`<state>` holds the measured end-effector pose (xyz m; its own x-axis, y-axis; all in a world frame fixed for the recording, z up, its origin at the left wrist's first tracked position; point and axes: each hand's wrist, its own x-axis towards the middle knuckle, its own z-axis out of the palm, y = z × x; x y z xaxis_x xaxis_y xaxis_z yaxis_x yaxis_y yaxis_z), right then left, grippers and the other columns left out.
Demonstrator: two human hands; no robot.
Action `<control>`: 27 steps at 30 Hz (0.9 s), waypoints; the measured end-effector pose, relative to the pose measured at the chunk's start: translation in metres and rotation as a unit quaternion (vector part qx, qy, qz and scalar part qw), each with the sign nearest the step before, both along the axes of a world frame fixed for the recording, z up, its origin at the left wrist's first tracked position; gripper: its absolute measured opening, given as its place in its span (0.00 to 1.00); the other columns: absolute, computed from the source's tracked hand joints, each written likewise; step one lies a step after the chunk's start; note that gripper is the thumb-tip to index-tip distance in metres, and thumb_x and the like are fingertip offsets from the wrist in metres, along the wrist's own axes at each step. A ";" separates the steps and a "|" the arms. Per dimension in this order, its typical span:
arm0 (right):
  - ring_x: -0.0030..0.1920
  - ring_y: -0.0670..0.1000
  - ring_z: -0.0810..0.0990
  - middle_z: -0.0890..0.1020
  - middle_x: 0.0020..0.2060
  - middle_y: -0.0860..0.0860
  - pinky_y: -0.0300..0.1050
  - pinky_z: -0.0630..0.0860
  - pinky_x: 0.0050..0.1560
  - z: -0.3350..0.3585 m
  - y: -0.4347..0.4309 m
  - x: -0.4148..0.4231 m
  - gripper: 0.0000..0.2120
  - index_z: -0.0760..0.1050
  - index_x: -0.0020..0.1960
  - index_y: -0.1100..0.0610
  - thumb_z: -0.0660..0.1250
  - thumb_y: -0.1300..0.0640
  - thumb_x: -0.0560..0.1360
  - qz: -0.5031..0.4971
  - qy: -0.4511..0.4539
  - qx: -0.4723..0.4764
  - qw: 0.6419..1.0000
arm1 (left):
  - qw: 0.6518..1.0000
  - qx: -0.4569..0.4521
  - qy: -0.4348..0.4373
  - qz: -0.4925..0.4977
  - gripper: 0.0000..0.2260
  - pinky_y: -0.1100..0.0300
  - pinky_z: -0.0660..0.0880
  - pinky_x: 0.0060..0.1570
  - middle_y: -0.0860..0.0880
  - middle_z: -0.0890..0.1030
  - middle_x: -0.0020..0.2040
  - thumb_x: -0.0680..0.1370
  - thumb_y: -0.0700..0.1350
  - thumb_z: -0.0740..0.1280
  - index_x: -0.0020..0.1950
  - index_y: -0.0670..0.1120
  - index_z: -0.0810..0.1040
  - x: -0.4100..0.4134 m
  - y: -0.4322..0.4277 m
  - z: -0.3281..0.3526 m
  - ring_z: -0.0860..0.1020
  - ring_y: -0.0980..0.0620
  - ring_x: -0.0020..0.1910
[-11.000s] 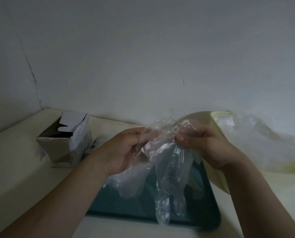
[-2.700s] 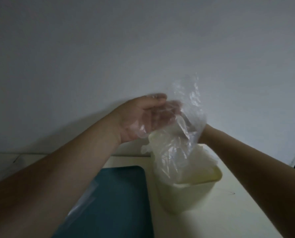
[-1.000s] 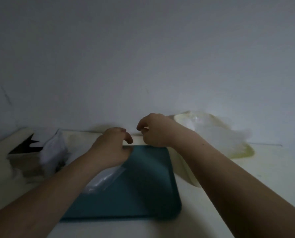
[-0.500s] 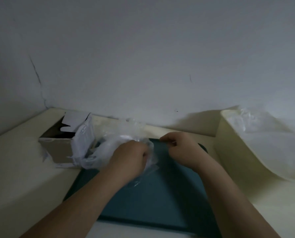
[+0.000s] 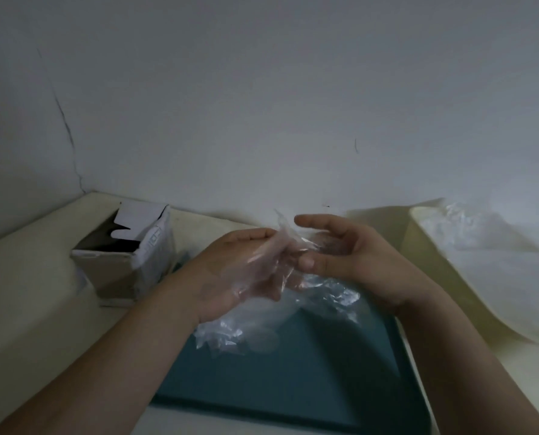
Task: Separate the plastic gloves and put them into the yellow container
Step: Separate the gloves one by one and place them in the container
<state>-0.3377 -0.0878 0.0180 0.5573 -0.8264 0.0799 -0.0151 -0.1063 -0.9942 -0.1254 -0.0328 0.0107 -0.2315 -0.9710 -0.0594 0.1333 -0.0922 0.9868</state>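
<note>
An open box (image 5: 126, 255) stands at the left on the bench (image 5: 26, 293). Next along, the left hand (image 5: 227, 277) is up over the dark tray (image 5: 293, 387), palm up, its grip closed round a crumpled wad of gloves (image 5: 280, 277); the film drapes across the palm and hangs toward the tray. The right hand (image 5: 356, 262) meets the wad from the other side, thumb laid on the film, forefinger stuck out straight, the rest loosely curved; I cannot tell whether that grip has caught a layer. So the wad sits between the two hands, touching both, its loose length hanging downward, and the peel would have to run sideways. The container (image 5: 428, 271) is off to the right, near the right hand, so that hand is the nearer for the drop. It has clear film in it, but its far side is cut off by the frame edge, and in this dim light I can't count the layers in the wad
</note>
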 end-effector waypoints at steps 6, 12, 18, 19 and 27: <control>0.30 0.52 0.77 0.81 0.35 0.61 0.43 0.74 0.33 -0.020 -0.011 0.003 0.08 0.82 0.49 0.64 0.78 0.64 0.73 -0.144 0.033 0.039 0.988 | 0.971 0.104 0.209 0.057 0.34 0.49 0.84 0.55 0.36 0.83 0.63 0.82 0.67 0.58 0.65 0.36 0.80 0.009 -0.012 -0.011 0.86 0.44 0.57; 0.27 0.50 0.77 0.81 0.36 0.59 0.41 0.75 0.28 -0.034 -0.020 0.004 0.09 0.79 0.56 0.65 0.73 0.66 0.77 -0.201 0.004 0.066 0.977 | 0.992 0.061 0.093 0.054 0.19 0.45 0.84 0.53 0.37 0.85 0.60 0.79 0.51 0.72 0.63 0.39 0.80 0.002 -0.016 -0.023 0.85 0.37 0.58; 0.26 0.52 0.77 0.82 0.37 0.59 0.45 0.78 0.27 -0.052 -0.034 -0.006 0.05 0.79 0.56 0.61 0.65 0.66 0.82 -0.269 0.038 0.091 0.958 | 0.979 0.013 0.042 0.200 0.07 0.54 0.83 0.36 0.40 0.88 0.52 0.83 0.41 0.69 0.56 0.38 0.82 0.010 -0.016 -0.013 0.88 0.41 0.50; 0.28 0.53 0.78 0.82 0.38 0.59 0.47 0.79 0.30 -0.056 -0.038 -0.008 0.07 0.78 0.57 0.61 0.64 0.68 0.81 -0.290 0.055 0.081 0.952 | 0.978 0.009 0.043 0.206 0.07 0.55 0.83 0.35 0.40 0.88 0.52 0.83 0.41 0.69 0.57 0.38 0.82 0.012 -0.016 -0.012 0.88 0.41 0.50; 0.61 0.59 0.84 0.86 0.57 0.58 0.55 0.78 0.64 -0.032 -0.025 -0.007 0.26 0.84 0.60 0.58 0.73 0.38 0.75 -0.062 -0.001 0.036 0.997 | 0.994 0.018 0.086 0.071 0.04 0.49 0.84 0.37 0.39 0.85 0.54 0.81 0.40 0.69 0.51 0.40 0.80 0.001 -0.004 -0.007 0.84 0.34 0.58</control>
<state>-0.3447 -0.1128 -0.0144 0.4503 -0.8926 0.0193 -0.0214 -0.0324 -0.9992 -0.1243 -0.0366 0.0033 -0.1022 -0.9925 -0.0664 0.3141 -0.0956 0.9446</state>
